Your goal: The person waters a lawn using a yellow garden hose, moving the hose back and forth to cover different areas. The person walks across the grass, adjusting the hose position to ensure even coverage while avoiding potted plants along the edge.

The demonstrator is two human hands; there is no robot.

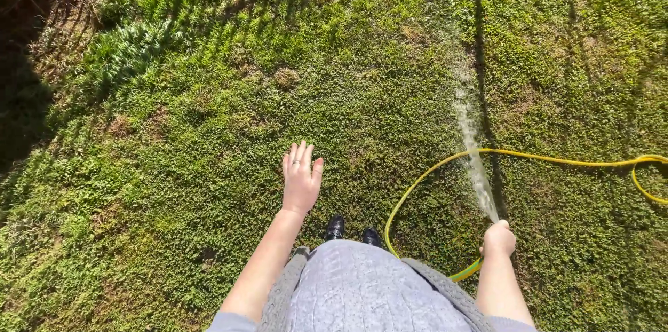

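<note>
My right hand (498, 239) is closed around the end of a yellow garden hose (445, 162). A thin jet of water (473, 151) shoots from my fist forward over the grass. The hose loops from my hand round to the left, then runs off to the right edge. My left hand (301, 177) is held out flat over the lawn, palm down, fingers close together, holding nothing. A ring shows on one finger.
Short green lawn (209, 186) covers the ground, with brown bare patches. Taller leafy plants (125, 46) and dry stems stand at the back left, in shade. Long thin shadows cross the grass. My black shoes (351, 232) show below my grey skirt.
</note>
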